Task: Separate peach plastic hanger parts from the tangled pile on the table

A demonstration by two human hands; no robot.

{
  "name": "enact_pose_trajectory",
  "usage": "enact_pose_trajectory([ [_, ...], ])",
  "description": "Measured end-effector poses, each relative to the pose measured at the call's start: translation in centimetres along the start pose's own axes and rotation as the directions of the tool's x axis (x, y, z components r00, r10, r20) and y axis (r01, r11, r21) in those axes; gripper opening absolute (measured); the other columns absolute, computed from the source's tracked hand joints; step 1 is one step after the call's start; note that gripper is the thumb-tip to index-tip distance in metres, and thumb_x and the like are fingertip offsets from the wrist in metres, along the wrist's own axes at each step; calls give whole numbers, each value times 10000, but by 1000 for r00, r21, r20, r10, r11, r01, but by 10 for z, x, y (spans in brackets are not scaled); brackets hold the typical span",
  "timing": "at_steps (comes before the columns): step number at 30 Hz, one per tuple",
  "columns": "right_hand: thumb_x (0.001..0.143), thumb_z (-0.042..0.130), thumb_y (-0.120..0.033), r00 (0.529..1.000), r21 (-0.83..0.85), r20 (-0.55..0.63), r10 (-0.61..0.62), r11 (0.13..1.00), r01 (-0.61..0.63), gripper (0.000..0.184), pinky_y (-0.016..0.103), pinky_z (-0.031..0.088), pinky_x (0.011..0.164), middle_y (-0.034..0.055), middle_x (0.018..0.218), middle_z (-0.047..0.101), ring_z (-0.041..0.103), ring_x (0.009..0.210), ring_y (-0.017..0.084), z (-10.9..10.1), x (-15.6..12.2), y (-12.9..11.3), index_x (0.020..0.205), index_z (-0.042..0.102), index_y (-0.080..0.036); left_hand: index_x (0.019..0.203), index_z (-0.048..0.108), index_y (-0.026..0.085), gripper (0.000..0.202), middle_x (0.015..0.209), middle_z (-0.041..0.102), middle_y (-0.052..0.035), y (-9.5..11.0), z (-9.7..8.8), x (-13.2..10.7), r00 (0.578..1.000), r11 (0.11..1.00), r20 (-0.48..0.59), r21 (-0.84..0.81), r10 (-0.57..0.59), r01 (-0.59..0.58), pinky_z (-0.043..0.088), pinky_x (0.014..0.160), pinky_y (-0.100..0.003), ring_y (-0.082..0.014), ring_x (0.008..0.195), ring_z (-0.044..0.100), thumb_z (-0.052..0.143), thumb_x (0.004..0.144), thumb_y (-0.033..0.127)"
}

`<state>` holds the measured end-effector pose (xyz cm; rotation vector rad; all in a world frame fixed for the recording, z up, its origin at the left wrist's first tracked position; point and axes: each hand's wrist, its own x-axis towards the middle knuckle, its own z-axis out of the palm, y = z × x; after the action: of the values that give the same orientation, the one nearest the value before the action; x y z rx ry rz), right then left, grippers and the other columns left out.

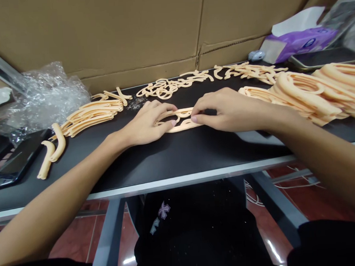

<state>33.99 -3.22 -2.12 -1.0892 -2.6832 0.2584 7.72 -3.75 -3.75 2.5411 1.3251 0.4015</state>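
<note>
Both my hands rest on a black table [173,157] and pinch one peach-coloured rubber frame piece [181,127] between them. My left hand [149,124] grips its left end with fingers curled round it. My right hand [224,108] pinches its right end with thumb and fingers pressed together. The piece lies flat on the table, partly hidden under my fingers.
A stack of curved peach strips [90,113] lies to the left, with two short pieces [52,151] nearer the phone [15,163]. Offcuts [169,86] are strewn along the back. A big pile of peach frames [315,90] fills the right. Behind stand cardboard [130,32], bubble wrap [44,94] and a purple tissue pack [300,43].
</note>
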Motion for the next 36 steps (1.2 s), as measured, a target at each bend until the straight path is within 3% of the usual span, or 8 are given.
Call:
enact_pose_trajectory([
  [6,997,527,-373,1000,-22,-11,9,1000,-9,448,465,506,1049,119,1300,791,710,1186,316,6,3,1,1302,807,-202,1241,681,203,446,1246,697,-104,-1,-2,0,999,999,-15,-16,44,-44,470,1085,-489,-306,1171,603,582,921,496],
  [10,1010,510,-394,1000,-31,-12,19,999,-19,479,503,496,1074,130,1274,788,684,1190,335,10,4,0,1356,777,-196,1119,774,222,372,1204,710,-92,-2,-3,-1,997,997,-24,-33,72,-72,459,1116,-488,-296,1193,622,590,930,485],
  [14,1026,474,-362,1000,-1,-7,-25,1000,25,434,549,454,1119,142,1200,786,658,1164,339,13,6,2,1244,810,-196,1159,821,241,397,1331,687,-105,-2,-5,-3,993,992,11,-55,118,-117,455,1134,-484,-291,1236,616,565,976,485],
  [18,1033,466,-389,998,51,-20,-59,997,60,461,597,415,1163,173,1266,744,612,1242,367,18,6,7,1230,824,-175,1200,824,247,407,1384,670,-114,-3,-6,-3,992,991,39,-59,123,-121,451,1157,-497,-310,1305,591,551,998,471],
  [25,1017,540,-566,996,62,-87,-36,997,42,525,622,343,1271,148,1602,561,440,1519,412,18,2,6,1302,817,-223,1278,766,260,536,1405,692,-105,1,-9,-4,993,993,53,-57,102,-99,449,1174,-507,-333,1315,605,621,960,667],
  [29,997,559,-646,999,65,-8,-45,997,45,615,589,465,1166,164,1478,681,592,1380,396,17,4,3,1401,735,-217,1433,667,222,707,1442,701,-122,1,-11,-4,997,998,33,-33,63,-62,478,1145,-467,-331,1302,633,648,931,720],
  [33,981,587,-601,1000,12,25,-17,1000,17,614,574,502,1089,216,1423,696,650,1269,403,14,5,-1,1375,714,-148,1368,749,226,657,1370,744,-118,-1,-10,-2,989,990,48,20,140,-141,445,1192,-503,-341,1315,632,564,980,724],
  [36,982,588,-545,999,-23,45,21,1000,-20,576,590,491,1084,232,1390,703,648,1262,415,12,6,-3,1352,719,-123,1371,767,230,655,1460,691,-131,-3,-9,-1,987,987,39,28,157,-158,412,1226,-527,-352,1371,595,553,993,720],
])
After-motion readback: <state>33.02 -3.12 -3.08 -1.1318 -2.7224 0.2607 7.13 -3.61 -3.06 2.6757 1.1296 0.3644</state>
